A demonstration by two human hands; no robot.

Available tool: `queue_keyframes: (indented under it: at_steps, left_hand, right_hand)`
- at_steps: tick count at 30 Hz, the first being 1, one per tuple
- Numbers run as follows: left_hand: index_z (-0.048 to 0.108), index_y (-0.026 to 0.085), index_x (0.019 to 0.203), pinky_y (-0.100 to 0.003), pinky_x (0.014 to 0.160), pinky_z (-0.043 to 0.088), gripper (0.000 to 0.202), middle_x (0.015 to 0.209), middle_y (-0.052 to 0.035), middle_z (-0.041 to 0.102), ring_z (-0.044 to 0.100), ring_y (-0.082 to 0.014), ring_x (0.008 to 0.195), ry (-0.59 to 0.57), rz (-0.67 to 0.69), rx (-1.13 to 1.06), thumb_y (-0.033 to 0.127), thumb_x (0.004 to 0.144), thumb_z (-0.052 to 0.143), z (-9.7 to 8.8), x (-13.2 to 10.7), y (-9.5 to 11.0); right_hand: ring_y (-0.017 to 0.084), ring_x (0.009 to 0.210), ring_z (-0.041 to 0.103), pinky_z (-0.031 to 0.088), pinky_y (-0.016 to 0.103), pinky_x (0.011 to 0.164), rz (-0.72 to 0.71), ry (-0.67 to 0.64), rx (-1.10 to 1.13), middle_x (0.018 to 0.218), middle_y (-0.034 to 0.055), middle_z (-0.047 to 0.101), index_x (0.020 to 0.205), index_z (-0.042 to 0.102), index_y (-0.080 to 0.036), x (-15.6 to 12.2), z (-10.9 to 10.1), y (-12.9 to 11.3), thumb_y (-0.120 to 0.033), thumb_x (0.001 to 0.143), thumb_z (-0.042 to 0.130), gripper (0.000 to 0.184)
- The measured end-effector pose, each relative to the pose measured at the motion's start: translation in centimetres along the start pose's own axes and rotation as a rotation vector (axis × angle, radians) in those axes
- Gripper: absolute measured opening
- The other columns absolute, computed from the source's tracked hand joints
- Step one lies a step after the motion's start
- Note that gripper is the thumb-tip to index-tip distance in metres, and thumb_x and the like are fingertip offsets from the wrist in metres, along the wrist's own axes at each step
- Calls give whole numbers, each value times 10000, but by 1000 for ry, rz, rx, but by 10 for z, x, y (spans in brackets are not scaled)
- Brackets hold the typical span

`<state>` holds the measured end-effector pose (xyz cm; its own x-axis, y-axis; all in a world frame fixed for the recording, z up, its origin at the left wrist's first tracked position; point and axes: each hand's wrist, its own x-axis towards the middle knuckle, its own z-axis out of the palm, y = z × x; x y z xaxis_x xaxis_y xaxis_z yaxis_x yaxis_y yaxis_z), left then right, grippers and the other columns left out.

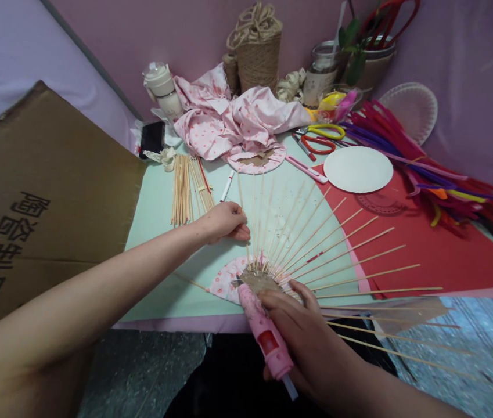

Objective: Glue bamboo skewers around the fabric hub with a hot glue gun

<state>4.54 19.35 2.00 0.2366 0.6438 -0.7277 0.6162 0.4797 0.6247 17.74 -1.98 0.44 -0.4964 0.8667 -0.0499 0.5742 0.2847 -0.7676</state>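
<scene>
A fabric-covered disc [222, 278], pink-patterned with a brown cardboard middle, lies near the table's front edge. Thin bamboo sticks [351, 240] fan out from it to the back and right. My left hand [229, 222] is closed in a pinch on one bamboo stick [240, 194], whose lower end meets the disc's back rim. In my right hand [296, 325] is a pink hot glue gun [257, 316], its nozzle over the disc's cardboard and a glue stick protruding from its rear. Part of the disc is hidden beneath the glue gun and fingers.
A bundle of loose sticks [182, 191] lies left of the fan, near a marker [227, 186]. Patterned cloth [246, 119], scissors [322, 133], a pink cutter [306, 169] and a white paper plate [358, 168] lie behind. Cardboard [63, 191] stands at left; pipe cleaners [429, 174] lie right.
</scene>
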Motion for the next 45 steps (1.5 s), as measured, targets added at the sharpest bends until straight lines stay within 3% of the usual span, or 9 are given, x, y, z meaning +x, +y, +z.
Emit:
queue_keyframes:
  at_steps: [9,18,26,33,38,45]
  left_hand:
    - [501,166,719,-250,665,557,227,589,-6,665,653,-99,537,6,-4,16,48,912,484,0,3,-2]
    - [504,162,712,-282,696,562,229,582,-9,660,653,-107,537,7,-6,17,41,904,480,1,4,-2]
    - [519,163,735,-286,718,565,207,581,-5,657,655,-107,551,13,0,16,31,890,484,1,4,-2]
    - [501,167,706,-240,655,545,220,598,-4,664,654,-97,550,5,7,44,41,887,494,0,4,-2]
    - [529,160,673,-215,571,504,217,588,-18,662,599,-83,483,-19,14,117,93,879,518,-5,5,-2]
    - [597,156,756,-220,537,487,151,570,-22,657,583,-102,481,-14,42,224,199,887,536,-14,8,-3]
  right_hand:
    - [316,1425,370,114,629,1158,8,-57,-11,1514,209,450,1360,484,-101,4,-3,-2,-306,858,620,560]
    - [293,1373,450,105,582,1173,40,-7,61,1444,164,547,1168,603,-145,3,-1,-1,-311,854,635,357]
    - [282,1380,435,73,569,1169,32,-18,56,1464,178,523,1223,567,-138,1,0,-1,-294,842,647,420]
    - [290,1384,430,65,583,1166,37,-36,57,1454,188,530,1217,572,-121,4,-1,-1,-307,849,641,418]
    - [306,1400,408,79,614,1158,32,-53,40,1478,203,499,1310,520,-107,3,-3,-3,-280,846,639,509]
    - [308,1417,388,131,611,1159,6,-25,-24,1495,210,476,1325,518,-124,2,-1,-1,-328,865,622,514]
